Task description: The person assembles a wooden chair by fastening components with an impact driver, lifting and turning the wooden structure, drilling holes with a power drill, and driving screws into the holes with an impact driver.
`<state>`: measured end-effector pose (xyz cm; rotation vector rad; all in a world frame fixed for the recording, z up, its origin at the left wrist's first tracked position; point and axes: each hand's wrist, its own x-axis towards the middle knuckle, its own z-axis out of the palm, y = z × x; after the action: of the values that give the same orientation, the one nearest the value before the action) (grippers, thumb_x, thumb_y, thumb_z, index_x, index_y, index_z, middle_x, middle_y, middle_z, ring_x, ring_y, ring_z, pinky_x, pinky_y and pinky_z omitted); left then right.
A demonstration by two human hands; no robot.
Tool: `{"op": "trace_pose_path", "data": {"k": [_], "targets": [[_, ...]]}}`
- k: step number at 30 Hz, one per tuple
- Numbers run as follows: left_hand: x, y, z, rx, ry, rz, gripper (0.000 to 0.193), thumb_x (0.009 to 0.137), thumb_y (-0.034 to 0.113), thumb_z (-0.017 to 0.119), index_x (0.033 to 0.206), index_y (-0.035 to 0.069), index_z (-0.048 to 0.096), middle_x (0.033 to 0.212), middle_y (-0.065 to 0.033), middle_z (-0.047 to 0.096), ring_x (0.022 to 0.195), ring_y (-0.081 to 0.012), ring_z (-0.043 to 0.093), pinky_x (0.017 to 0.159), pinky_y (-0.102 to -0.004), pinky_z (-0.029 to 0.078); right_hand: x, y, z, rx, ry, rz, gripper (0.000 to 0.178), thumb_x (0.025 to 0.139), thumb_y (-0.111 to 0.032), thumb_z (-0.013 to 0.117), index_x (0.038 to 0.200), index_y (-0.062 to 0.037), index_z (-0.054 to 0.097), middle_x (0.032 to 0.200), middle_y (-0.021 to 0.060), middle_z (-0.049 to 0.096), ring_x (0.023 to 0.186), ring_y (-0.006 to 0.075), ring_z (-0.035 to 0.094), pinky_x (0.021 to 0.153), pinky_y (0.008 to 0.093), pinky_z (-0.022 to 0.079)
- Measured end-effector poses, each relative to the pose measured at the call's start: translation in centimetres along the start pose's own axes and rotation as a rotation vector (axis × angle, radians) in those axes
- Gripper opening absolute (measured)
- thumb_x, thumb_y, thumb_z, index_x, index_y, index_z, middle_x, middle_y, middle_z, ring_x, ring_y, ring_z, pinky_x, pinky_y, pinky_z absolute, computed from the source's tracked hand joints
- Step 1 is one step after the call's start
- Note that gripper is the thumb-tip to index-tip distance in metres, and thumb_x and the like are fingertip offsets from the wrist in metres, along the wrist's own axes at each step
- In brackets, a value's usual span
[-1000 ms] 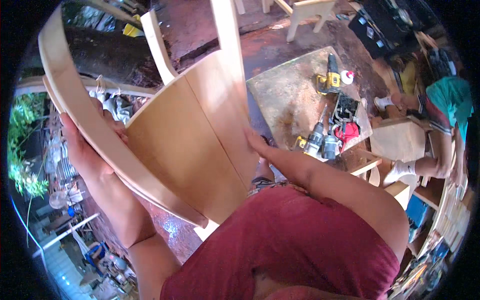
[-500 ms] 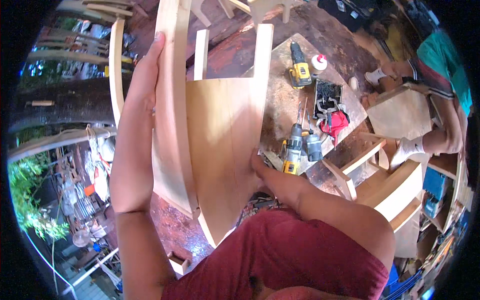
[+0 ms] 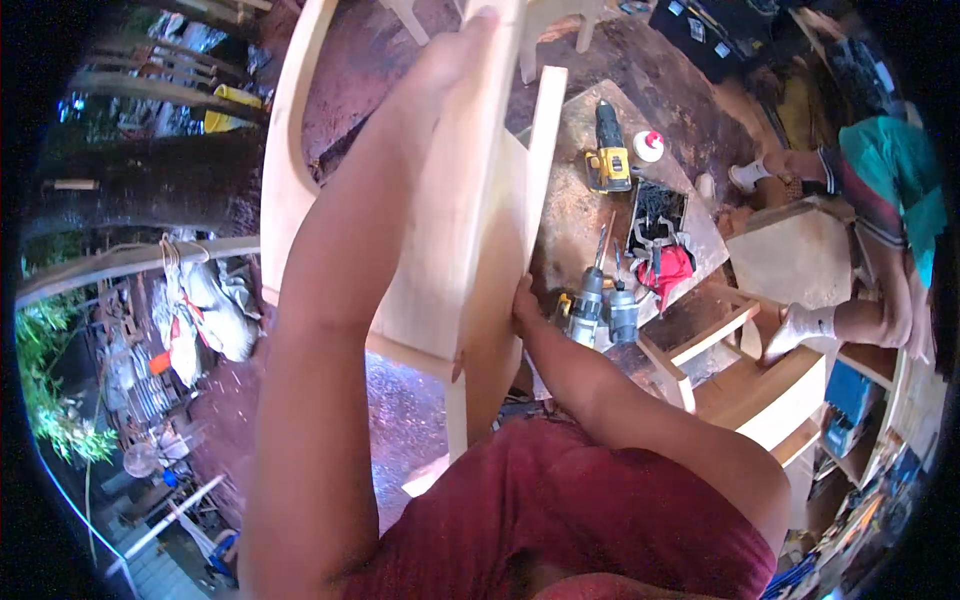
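Note:
A pale wooden chair [image 3: 430,290] stands tilted in front of me, its curved frame and flat panel facing the left. High up, my left hand [image 3: 460,50] is closed on the chair's frame, blurred, with its thumb lying along the wood. Lower down, my right hand [image 3: 524,305] holds the chair's right edge; most of its fingers are hidden behind the wood. Close to that hand, a yellow and black drill [image 3: 585,312] with a long bit lies on a worn board [image 3: 565,220].
Another drill [image 3: 608,160], a white bottle with a red cap [image 3: 649,147], a box of dark screws [image 3: 660,205] and a red pouch [image 3: 665,270] lie on the board. At right, a person's leg [image 3: 870,325] reaches over another wooden chair [image 3: 740,385]. White sacks [image 3: 205,310] lie left.
The chair has turned, bringing its side panel and curved frame more into view. My left hand has swung to the right with it; my right hand has shifted slightly.

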<state>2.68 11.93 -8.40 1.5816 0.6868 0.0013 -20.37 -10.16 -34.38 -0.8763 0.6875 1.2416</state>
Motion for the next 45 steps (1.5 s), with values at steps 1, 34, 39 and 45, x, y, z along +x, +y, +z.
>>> {"op": "trace_pose_path", "data": {"k": [1,34,39,45], "targets": [[2.3,-0.7,-0.1,0.065,0.022,0.02,0.084,0.082,0.068,0.052,0.122,-0.005,0.057,0.125,-0.0242,0.055,0.116,-0.0317,0.052,0.099,-0.0395,0.038,-1.5,-0.5,1.2,-0.014,0.015,-0.023,0.068,0.097,-0.056,0.027,0.134,-0.0011,0.045,0.137,0.0197,0.046,0.13,0.0301,0.039,0.106,0.0373,0.031],[-15.5,-5.8,1.1,1.319,0.386,0.224,0.067,0.096,0.047,0.034,0.147,0.005,0.021,0.154,-0.017,0.018,0.143,-0.0309,0.014,0.116,-0.0474,0.011,-24.2,-14.0,-5.5,-0.824,0.071,-0.865,0.057,0.1,-0.044,0.036,0.142,-0.0045,0.032,0.132,0.0155,0.048,0.122,0.0254,0.046,0.095,0.0365,0.044],[-24.2,-6.6,5.9,1.206,-0.258,0.877,0.063,0.094,0.046,0.044,0.137,0.001,0.04,0.147,-0.0207,0.031,0.137,-0.0351,0.028,0.114,-0.0468,0.017,-25.3,-13.7,-13.7,-0.735,0.207,-1.015,0.055,0.101,-0.041,0.038,0.143,-0.0061,0.032,0.099,0.0035,0.055,0.079,0.0091,0.05,0.07,0.0247,0.045],[-35.1,-7.4,3.0,0.319,-0.84,0.3,0.039,0.094,0.026,0.056,0.125,0.004,0.057,0.117,-0.014,0.064,0.11,-0.0211,0.06,0.095,-0.0347,0.045,-20.1,-14.9,-21.6,-0.928,0.203,-0.602,0.047,0.095,-0.026,0.057,0.133,-0.0047,0.043,0.109,0.0084,0.062,0.093,0.0174,0.061,0.079,0.0288,0.048]]}}
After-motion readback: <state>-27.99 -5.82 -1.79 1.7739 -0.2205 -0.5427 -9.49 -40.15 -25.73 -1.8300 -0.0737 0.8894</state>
